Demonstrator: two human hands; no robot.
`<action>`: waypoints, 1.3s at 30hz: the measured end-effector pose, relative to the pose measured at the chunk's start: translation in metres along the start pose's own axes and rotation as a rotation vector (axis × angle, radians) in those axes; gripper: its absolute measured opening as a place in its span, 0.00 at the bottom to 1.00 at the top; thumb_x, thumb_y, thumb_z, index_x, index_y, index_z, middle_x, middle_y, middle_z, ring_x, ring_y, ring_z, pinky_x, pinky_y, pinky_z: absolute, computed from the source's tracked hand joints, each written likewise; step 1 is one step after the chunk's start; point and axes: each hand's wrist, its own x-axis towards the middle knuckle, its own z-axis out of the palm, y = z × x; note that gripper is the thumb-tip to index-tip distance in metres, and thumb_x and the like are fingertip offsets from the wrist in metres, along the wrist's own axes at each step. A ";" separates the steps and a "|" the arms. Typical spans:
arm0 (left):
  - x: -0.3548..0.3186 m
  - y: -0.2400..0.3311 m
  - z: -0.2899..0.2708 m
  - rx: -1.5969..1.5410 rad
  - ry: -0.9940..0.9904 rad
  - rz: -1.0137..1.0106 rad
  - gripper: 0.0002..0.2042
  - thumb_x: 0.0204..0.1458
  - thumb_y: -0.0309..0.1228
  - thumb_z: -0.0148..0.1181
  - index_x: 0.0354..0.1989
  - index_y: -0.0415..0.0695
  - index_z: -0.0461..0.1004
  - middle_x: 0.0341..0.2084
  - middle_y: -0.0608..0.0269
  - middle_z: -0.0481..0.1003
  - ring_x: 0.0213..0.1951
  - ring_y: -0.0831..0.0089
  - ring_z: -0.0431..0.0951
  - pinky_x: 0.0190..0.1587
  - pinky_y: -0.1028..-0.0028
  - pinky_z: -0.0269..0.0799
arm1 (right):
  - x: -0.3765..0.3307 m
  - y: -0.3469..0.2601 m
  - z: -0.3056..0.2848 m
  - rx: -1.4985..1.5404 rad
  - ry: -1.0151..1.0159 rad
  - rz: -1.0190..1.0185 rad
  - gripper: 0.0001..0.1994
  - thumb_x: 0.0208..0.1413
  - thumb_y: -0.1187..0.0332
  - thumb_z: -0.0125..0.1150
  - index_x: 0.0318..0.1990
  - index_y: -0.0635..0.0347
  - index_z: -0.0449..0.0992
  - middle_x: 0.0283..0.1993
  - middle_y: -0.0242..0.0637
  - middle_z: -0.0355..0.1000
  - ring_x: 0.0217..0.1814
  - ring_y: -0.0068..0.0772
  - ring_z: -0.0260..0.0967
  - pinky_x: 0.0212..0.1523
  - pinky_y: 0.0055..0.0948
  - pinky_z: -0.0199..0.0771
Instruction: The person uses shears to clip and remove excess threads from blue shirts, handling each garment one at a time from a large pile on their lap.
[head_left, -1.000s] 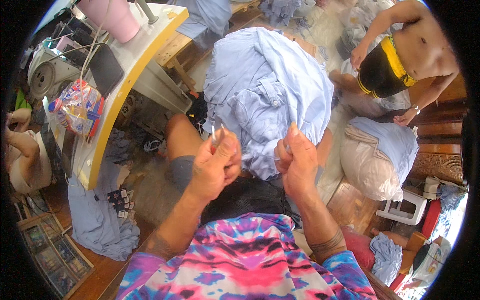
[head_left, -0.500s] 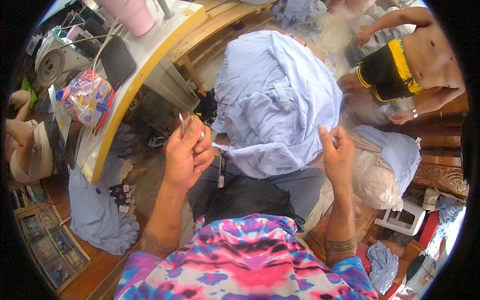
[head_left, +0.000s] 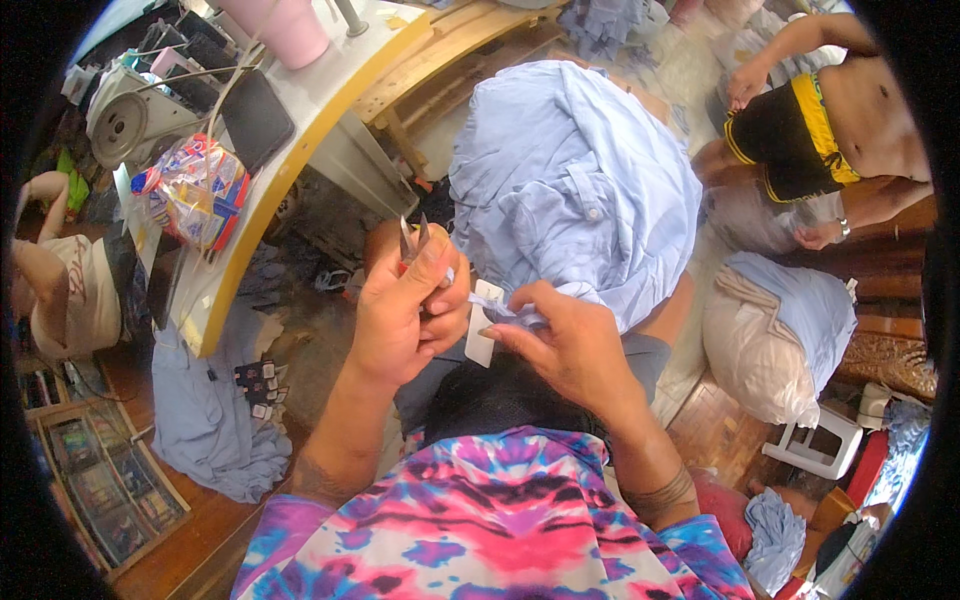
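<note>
A pair of small thread snips [head_left: 412, 238], blades pointing up, is gripped in my left hand [head_left: 405, 315]. My right hand [head_left: 572, 345] pinches an edge of a light blue shirt [head_left: 600, 150] between thumb and fingers, close beside the left hand. At that pinch hangs a white tag [head_left: 479, 347], partly covered by the fingertips. The shirt lies bunched in a big rounded heap over my lap, with a buttoned part on top. Whether my left fingers also hold some of the cloth is hidden.
To the left stands a yellow-edged table [head_left: 262, 180] with a pink container [head_left: 285, 35] and a plastic-wrapped pack [head_left: 195, 195]. Blue cloth [head_left: 215, 430] lies below it. At right are a full sack [head_left: 755, 345], a white stool [head_left: 815, 445] and a person in black-and-yellow shorts [head_left: 790, 135].
My right hand has moved left from the shirt's far right edge to beside my left hand. A white tag now shows between the hands. The snips stay in my left hand.
</note>
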 end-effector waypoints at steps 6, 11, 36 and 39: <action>-0.006 0.001 0.002 -0.018 0.000 -0.007 0.15 0.71 0.43 0.52 0.33 0.51 0.62 0.20 0.70 0.59 0.15 0.84 0.54 0.13 0.81 0.48 | 0.010 0.019 -0.011 0.288 -0.176 -0.045 0.12 0.69 0.58 0.59 0.38 0.58 0.76 0.22 0.33 0.71 0.22 0.32 0.69 0.24 0.32 0.64; -0.011 -0.009 0.004 -0.068 -0.029 -0.107 0.15 0.71 0.43 0.52 0.32 0.51 0.61 0.20 0.71 0.58 0.15 0.85 0.53 0.14 0.82 0.48 | 0.016 0.014 -0.019 0.851 -0.218 0.328 0.11 0.69 0.62 0.57 0.35 0.57 0.74 0.24 0.19 0.64 0.21 0.12 0.55 0.21 0.22 0.51; 0.005 -0.037 -0.036 -0.027 0.210 0.118 0.14 0.71 0.43 0.50 0.34 0.52 0.62 0.19 0.73 0.56 0.14 0.85 0.50 0.13 0.80 0.46 | -0.017 0.063 -0.040 0.816 0.179 0.424 0.09 0.67 0.65 0.59 0.32 0.53 0.71 0.23 0.17 0.60 0.20 0.10 0.50 0.21 0.18 0.48; 0.004 -0.032 -0.011 -0.009 0.225 0.080 0.15 0.72 0.43 0.49 0.32 0.51 0.61 0.18 0.74 0.55 0.14 0.86 0.49 0.12 0.81 0.46 | -0.013 0.063 -0.051 0.925 0.237 0.441 0.10 0.66 0.65 0.60 0.31 0.52 0.71 0.23 0.17 0.60 0.20 0.10 0.50 0.21 0.18 0.48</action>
